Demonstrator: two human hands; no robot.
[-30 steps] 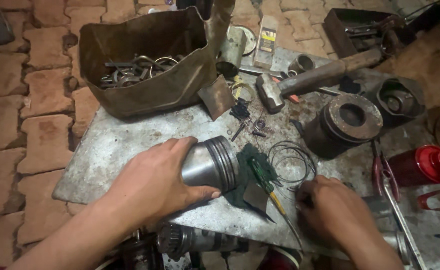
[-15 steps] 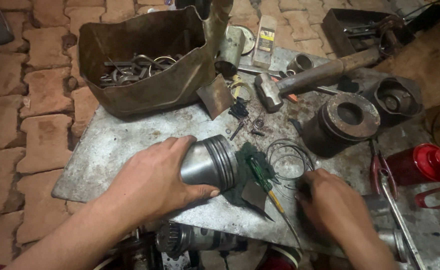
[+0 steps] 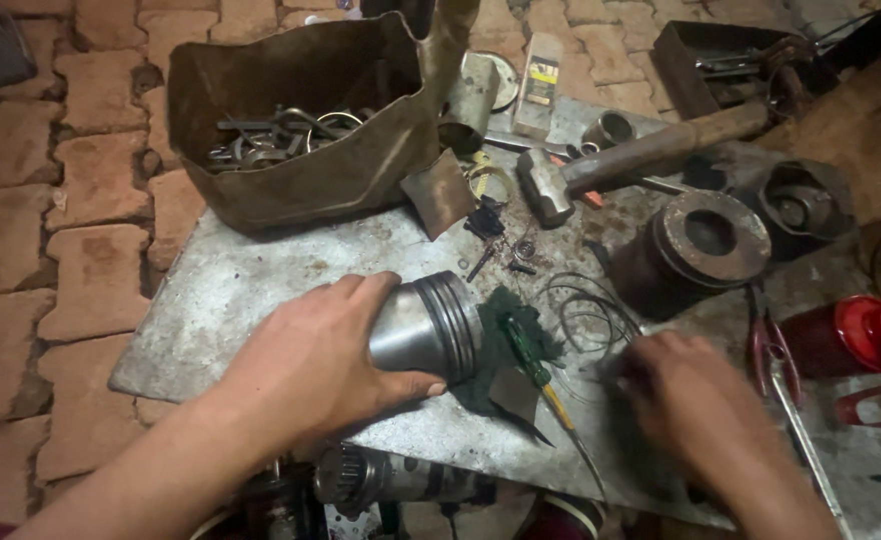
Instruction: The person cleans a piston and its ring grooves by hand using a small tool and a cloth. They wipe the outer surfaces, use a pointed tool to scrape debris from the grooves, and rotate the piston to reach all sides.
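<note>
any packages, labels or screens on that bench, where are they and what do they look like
Small carton: far edge of the metal work plate, behind the hammer; a narrow upright box, pale cream with a yellow and dark printed band.
No screens or signs show; the brown container of metal parts at the far left bears no label that I can see.

The left hand (image 3: 325, 365) is curled in a grip, thumb extended; the right hand (image 3: 695, 400) is held palm-down, blurred.
</note>
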